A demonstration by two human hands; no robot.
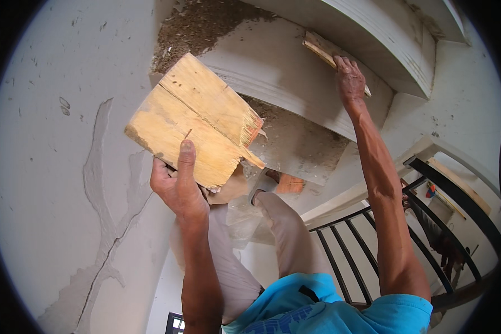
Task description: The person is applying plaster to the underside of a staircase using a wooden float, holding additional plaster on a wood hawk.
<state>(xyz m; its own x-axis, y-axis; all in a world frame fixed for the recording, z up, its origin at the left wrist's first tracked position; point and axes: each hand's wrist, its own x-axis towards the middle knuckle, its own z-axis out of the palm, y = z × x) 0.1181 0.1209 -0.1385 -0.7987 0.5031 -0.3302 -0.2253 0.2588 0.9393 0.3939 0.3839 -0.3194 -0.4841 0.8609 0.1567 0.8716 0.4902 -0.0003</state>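
Observation:
My left hand (178, 183) grips a broken, pale yellow wooden board (181, 117) with splintered ends, thumb on its face, in front of the stairs. Higher and to the right, my right hand (350, 83) is closed on a narrow wooden strip (320, 49) that lies along the upper step (250, 50). Dirt and debris (178, 28) lie on that step at the left, beside the board's top.
A cracked, plastered wall (67, 178) runs along my left. A black metal railing (451, 183) curves along the lower right, with assorted objects beyond it. My legs (278, 228) are on lower steps, near a reddish wooden piece (289, 183).

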